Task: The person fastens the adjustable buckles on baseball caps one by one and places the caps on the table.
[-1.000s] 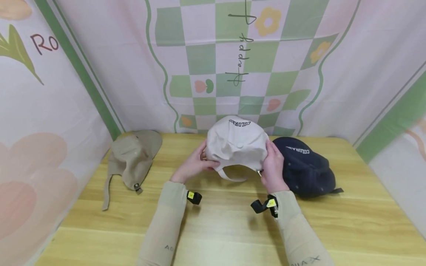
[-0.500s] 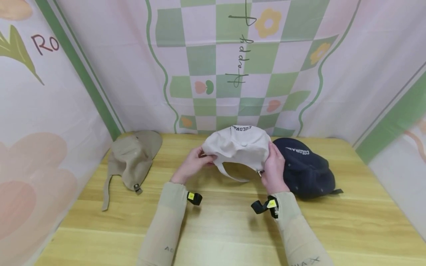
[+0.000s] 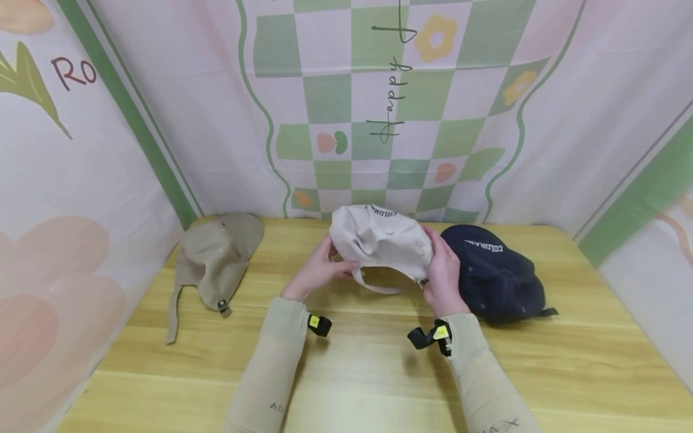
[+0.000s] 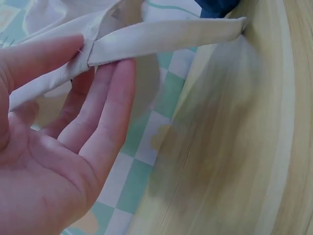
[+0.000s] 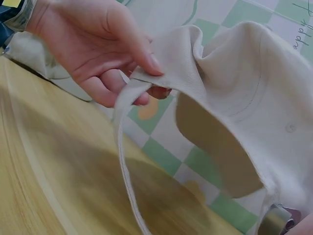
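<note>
White cap (image 3: 381, 240) crosswise near far edge of desk (image 3: 357, 379); left hand (image 3: 318, 270) pinches rim (image 4: 41, 86) by strap (image 4: 166, 38), right hand (image 3: 444, 272) grips opposite side.

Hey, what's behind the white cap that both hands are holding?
In the head view, the checkered backdrop shows beyond the white cap, with the wooden table on either side. The cap covers part of the table's back edge; anything directly behind it can't be seen.

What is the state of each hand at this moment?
Left hand: holding the edge of the white cap, beside its strap.
Right hand: holding the cap's other side, near the buckle.
</note>
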`<action>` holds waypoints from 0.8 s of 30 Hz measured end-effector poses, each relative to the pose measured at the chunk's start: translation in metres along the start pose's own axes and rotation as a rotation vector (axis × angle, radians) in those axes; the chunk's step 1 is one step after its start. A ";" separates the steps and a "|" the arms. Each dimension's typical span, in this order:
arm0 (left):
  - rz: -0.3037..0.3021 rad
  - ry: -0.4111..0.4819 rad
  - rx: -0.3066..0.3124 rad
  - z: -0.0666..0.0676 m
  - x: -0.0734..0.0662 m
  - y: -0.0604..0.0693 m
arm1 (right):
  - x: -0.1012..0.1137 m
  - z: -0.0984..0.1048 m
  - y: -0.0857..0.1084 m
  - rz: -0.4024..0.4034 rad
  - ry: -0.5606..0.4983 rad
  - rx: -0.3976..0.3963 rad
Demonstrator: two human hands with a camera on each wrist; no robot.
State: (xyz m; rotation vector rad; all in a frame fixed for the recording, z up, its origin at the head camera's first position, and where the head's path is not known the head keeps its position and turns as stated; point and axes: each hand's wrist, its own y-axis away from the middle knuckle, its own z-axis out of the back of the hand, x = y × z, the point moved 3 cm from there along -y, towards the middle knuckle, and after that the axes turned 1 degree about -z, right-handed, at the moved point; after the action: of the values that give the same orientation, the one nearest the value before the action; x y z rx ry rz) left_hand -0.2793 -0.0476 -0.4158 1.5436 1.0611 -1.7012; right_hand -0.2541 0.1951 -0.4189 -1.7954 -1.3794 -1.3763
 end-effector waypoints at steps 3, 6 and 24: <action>0.004 -0.008 0.009 0.000 0.001 0.001 | 0.000 0.001 -0.001 -0.012 0.008 0.012; 0.006 -0.011 0.014 0.000 0.001 0.001 | -0.001 0.002 0.000 -0.002 0.040 0.016; 0.022 0.002 -0.221 0.006 -0.009 -0.003 | 0.011 0.007 0.008 0.012 0.119 0.193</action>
State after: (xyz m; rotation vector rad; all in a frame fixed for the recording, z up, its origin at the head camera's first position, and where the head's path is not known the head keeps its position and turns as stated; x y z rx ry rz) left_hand -0.2838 -0.0516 -0.4068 1.4117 1.1856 -1.5114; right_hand -0.2443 0.2021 -0.4102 -1.5706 -1.3852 -1.2748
